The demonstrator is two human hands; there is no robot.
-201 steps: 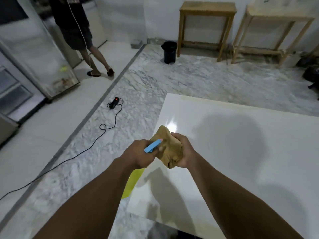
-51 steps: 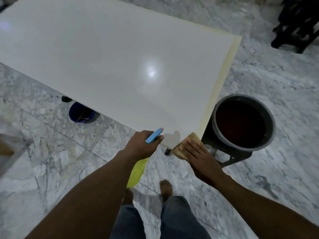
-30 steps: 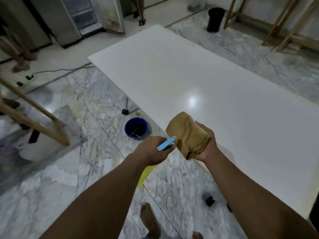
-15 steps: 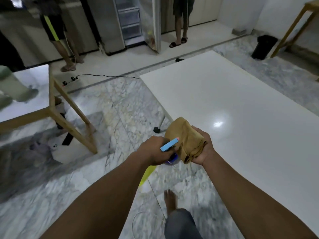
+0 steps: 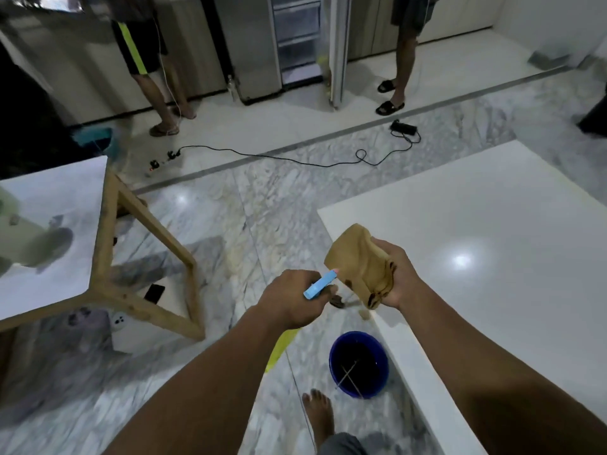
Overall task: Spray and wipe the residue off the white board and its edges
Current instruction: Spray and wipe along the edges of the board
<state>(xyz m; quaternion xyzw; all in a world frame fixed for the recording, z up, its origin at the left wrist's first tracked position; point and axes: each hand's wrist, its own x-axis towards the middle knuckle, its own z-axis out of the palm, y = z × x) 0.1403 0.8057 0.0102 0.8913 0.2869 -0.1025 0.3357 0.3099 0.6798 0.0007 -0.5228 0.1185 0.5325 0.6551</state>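
Person's left hand (image 5: pixel 289 300) has fingers clamped round the sprayer (image 5: pixel 320 284), aimed at the cloth (image 5: pixel 358 257) gripped in the right hand (image 5: pixel 394 277) by the board (image 5: pixel 492 241)'s left edge, prob to dampen it.

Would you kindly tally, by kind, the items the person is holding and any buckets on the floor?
Spray bottle: 1, in the left hand
Cloth: 1, in the right hand
Blue bucket: 1, on the floor
Total: 3

Bare forearms (image 5: pixel 210 366), bare foot (image 5: pixel 319 413), grey trouser leg (image 5: pixel 341 445).
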